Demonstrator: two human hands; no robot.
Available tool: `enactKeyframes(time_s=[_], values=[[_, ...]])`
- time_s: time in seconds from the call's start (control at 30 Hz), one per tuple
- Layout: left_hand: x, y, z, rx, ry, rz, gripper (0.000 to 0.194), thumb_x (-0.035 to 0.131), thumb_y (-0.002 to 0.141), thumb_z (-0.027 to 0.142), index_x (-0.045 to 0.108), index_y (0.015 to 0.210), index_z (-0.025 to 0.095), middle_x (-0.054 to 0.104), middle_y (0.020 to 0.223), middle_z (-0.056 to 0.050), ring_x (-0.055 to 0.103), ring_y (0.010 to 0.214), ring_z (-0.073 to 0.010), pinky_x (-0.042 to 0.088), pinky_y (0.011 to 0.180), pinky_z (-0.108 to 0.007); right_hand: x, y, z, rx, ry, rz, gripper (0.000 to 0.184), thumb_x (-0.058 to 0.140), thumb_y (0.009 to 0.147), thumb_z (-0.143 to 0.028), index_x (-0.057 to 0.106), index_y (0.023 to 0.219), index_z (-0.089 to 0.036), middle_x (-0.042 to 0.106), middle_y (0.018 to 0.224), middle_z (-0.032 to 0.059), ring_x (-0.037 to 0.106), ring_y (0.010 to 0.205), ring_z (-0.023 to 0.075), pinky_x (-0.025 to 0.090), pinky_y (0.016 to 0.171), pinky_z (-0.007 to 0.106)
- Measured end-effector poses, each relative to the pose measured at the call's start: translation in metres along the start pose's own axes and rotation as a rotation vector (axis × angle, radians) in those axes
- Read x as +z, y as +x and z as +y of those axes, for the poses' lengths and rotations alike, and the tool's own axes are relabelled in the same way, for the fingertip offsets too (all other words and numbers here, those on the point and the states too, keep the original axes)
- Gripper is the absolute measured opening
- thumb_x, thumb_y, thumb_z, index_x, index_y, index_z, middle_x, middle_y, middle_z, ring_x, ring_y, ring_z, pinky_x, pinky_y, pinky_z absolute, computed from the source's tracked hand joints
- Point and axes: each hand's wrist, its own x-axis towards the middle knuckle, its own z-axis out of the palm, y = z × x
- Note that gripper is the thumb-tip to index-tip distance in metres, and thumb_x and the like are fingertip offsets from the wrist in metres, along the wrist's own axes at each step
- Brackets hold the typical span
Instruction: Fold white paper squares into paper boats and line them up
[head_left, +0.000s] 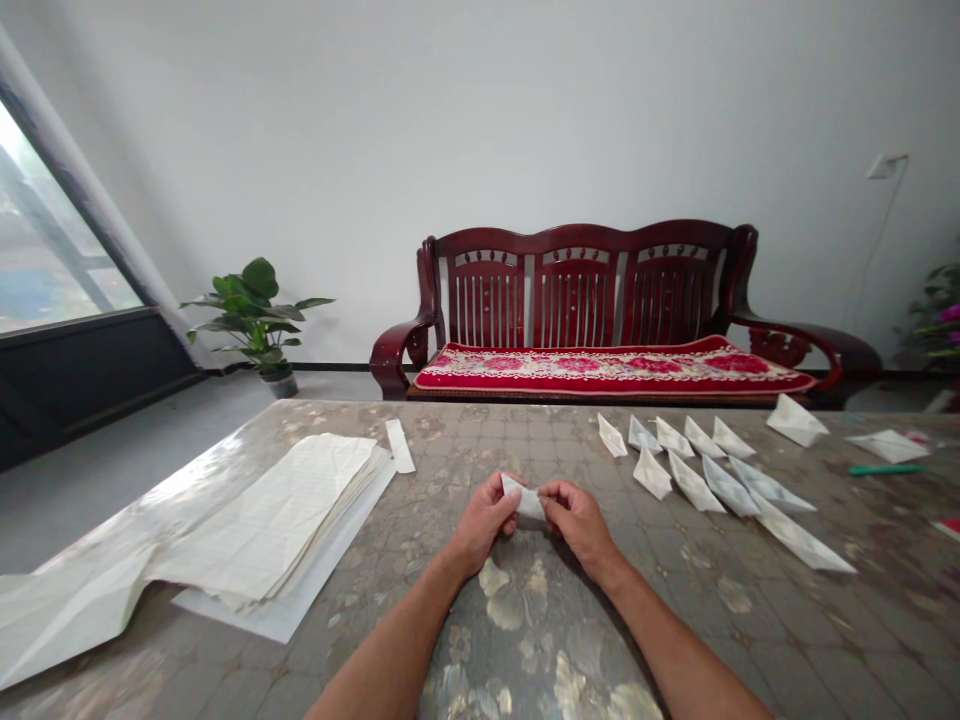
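Between my two hands, above the middle of the table, is a small folded piece of white paper. My left hand pinches its left end, thumb in front. The right end is gripped by the thumb and fingers of my right hand. Parts of the paper are hidden behind the fingers. Off to the right, several folded paper boats sit in rows on the table. A stack of lined paper sheets lies on the left, with a narrow paper strip beside it.
The table has a patterned, shiny cover. A green pen lies at the right near two more paper boats. Beyond the table stand a dark red wooden bench with a red cushion and a potted plant.
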Motion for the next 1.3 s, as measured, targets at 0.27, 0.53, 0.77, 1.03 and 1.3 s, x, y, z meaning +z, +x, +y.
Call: enactKeyframes(time_s=[0.27,0.53,0.77,1.03,1.3], values=[[-0.001,0.003,-0.002,-0.035,-0.028,0.165,0.050,0.073,0.067,0.057,0.046,0.087,0.020,0.049,0.053,0.010,0.039,0.039,-0.0042,0.027,0.039,-0.015,-0.002,-0.005,-0.001,-0.219,-0.120,0.155,0.023,0.064,0.074,-0.041,0.062,0.072,-0.018,0.056,0.066,-0.0008,0.049,0.059,0.0137,0.040,0.057,0.025],[0.000,0.003,-0.005,-0.040,0.007,0.142,0.047,0.072,0.066,0.057,0.046,0.078,0.020,0.048,0.049,0.010,0.036,0.037,-0.0035,0.028,0.037,-0.015,0.002,-0.004,0.000,-0.269,-0.206,0.083,0.018,0.067,0.070,-0.036,0.063,0.069,-0.019,0.050,0.068,-0.0018,0.046,0.060,0.0133,0.037,0.057,0.025],[-0.001,0.004,-0.005,-0.060,-0.008,0.109,0.042,0.074,0.068,0.050,0.052,0.082,0.018,0.048,0.050,0.010,0.036,0.040,-0.0040,0.029,0.039,-0.015,-0.002,-0.002,-0.001,-0.272,-0.179,0.090,0.024,0.064,0.073,-0.040,0.059,0.063,-0.019,0.051,0.071,-0.0006,0.047,0.065,0.0141,0.037,0.061,0.025],[0.006,0.000,0.009,-0.041,-0.004,-0.034,0.046,0.083,0.062,0.037,0.061,0.095,0.014,0.065,0.078,-0.001,0.050,0.061,-0.0082,0.033,0.050,-0.017,-0.004,-0.004,0.000,-0.112,-0.060,0.098,0.035,0.058,0.080,-0.053,0.051,0.067,-0.021,0.045,0.056,-0.0053,0.041,0.055,0.0126,0.034,0.053,0.024],[0.005,-0.002,0.011,-0.078,-0.047,-0.076,0.043,0.081,0.067,0.042,0.063,0.096,0.014,0.058,0.069,0.003,0.039,0.052,-0.0048,0.029,0.048,-0.017,-0.002,-0.002,0.002,-0.091,-0.015,0.093,0.037,0.059,0.079,-0.056,0.051,0.068,-0.021,0.046,0.054,-0.0057,0.042,0.053,0.0122,0.033,0.051,0.024]])
